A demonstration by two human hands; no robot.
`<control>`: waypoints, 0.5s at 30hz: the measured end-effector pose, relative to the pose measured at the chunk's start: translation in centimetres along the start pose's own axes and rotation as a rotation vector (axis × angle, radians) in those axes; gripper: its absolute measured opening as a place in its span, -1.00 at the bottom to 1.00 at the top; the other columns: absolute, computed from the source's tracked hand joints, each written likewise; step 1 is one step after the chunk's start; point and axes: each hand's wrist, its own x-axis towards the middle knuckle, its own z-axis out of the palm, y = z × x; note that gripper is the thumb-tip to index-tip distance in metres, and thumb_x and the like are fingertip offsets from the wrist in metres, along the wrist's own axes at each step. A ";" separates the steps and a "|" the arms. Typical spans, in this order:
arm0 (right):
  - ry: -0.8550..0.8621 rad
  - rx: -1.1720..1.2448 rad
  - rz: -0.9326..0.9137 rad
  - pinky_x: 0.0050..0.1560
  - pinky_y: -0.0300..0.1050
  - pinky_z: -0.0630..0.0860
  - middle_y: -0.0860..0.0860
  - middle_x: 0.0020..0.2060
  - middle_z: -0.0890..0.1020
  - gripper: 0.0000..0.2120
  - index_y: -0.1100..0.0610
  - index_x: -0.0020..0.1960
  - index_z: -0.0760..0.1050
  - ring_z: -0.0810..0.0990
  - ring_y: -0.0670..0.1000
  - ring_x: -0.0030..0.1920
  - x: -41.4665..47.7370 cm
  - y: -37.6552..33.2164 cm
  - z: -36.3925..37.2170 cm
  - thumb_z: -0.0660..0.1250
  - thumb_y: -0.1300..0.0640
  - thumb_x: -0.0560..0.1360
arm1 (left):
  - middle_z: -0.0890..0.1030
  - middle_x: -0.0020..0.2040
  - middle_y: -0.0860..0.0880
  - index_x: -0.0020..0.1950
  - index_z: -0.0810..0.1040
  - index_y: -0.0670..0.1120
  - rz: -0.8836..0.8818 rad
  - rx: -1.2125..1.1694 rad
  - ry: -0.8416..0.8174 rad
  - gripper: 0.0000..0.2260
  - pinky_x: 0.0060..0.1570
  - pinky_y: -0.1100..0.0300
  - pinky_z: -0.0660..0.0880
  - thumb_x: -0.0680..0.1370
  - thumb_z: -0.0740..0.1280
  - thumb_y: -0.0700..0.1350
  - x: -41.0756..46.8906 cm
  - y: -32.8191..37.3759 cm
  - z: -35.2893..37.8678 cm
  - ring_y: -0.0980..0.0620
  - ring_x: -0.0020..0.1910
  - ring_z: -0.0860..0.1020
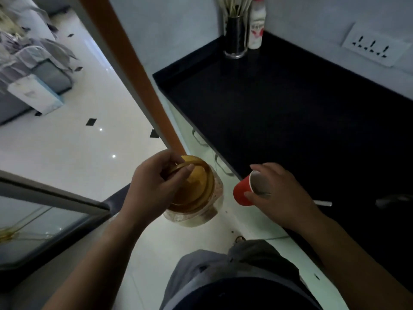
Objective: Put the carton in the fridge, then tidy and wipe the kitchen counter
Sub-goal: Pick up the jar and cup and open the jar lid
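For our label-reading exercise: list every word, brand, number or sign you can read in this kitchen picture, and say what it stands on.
White bottle in the counter's far corner: a red and grey label, too blurred to read.
Red cup, jar's yellow lid, wall socket: no print visible.
No text can be read anywhere.

The black kitchen counter (279, 104) lies mostly bare, a metal utensil holder (235, 34) in its far corner.

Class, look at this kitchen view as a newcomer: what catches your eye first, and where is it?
The red paper cup in the right hand, at the near edge of the black counter. Left of it, the left hand grips the amber lid of a clear jar held above the floor.
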 end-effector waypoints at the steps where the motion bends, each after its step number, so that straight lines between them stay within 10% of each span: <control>1: 0.006 -0.002 0.006 0.20 -0.17 0.24 -0.09 0.39 0.26 -0.37 -0.07 0.41 0.22 0.25 -0.02 0.36 1.7 -0.1 -0.8 0.38 -0.10 0.41 | 0.59 -0.17 0.08 -0.06 0.51 0.06 0.024 -0.001 -0.011 -0.78 -0.22 0.17 0.57 0.45 0.32 0.17 2.1 0.2 0.0 0.04 -0.16 0.59; 15: 0.148 -0.048 0.289 0.24 -0.16 0.28 -0.13 0.38 0.24 -0.40 -0.11 0.40 0.23 0.24 -0.03 0.34 17.8 0.2 -6.5 0.33 -0.13 0.42 | 0.59 -0.27 0.05 -0.18 0.54 0.03 0.345 -0.082 -0.399 -0.94 -0.23 0.40 0.45 0.47 0.39 -0.05 30.8 2.4 4.3 0.17 -0.22 0.56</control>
